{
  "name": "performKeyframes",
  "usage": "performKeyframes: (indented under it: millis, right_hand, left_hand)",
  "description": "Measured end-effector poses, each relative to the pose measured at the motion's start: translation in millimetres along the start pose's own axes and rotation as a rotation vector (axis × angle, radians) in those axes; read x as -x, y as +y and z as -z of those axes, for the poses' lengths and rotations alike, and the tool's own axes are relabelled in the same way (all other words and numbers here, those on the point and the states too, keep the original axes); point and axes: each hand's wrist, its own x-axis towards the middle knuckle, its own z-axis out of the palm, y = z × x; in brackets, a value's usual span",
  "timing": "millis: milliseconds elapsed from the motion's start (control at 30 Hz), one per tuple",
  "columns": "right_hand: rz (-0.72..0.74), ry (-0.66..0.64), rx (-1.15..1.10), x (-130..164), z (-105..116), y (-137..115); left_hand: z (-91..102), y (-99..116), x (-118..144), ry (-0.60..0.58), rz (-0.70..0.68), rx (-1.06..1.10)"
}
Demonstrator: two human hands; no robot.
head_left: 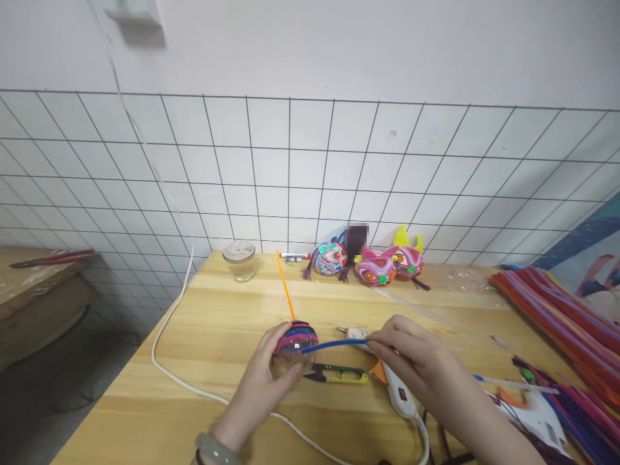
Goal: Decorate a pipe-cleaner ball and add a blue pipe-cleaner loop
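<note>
Left hand [268,381]: low centre of the frame, fingers curled shut around a round wrapped ball [296,338] of pink, red and blue pipe cleaner.
Right hand [416,368]: lower right of centre, fingertips pinched shut on the free end of a blue pipe cleaner [334,344].
Key relation: the blue pipe cleaner's long axis runs nearly level, left to right, from the ball to the right grip; the ball lies left of that grip, and the left hand is nearer it.
Beneath: one pair of green thread snips [339,373] and one white glue gun [400,394] on the desk [217,323].
Counts: one orange pipe cleaner [285,284], one glass jar [239,259], three finished ornaments [372,263] at the wall, one pipe cleaner heap [557,310] at right.
</note>
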Motion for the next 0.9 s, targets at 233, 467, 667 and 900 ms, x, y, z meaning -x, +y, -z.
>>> performKeyframes:
  millis: [233, 467, 667, 900]
  right_hand:
    - [0.052, 0.055, 0.103, -4, -15, -6]
    - [0.095, 0.118, 0.242, -8, -24, -13]
    - [0.125, 0.113, 0.319, -9, -29, -12]
    - [0.102, 0.155, 0.276, -11, -34, -25]
  left_hand:
    - [-1.4, 1, 2, 0.021, 0.002, 0.054]
    - [1.1, 2, 0, 0.049, 0.04, 0.003]
    - [2.4, -4, -2, 0.1, 0.044, -0.047]
    - [0.7, -7, -5, 0.126, 0.012, 0.036]
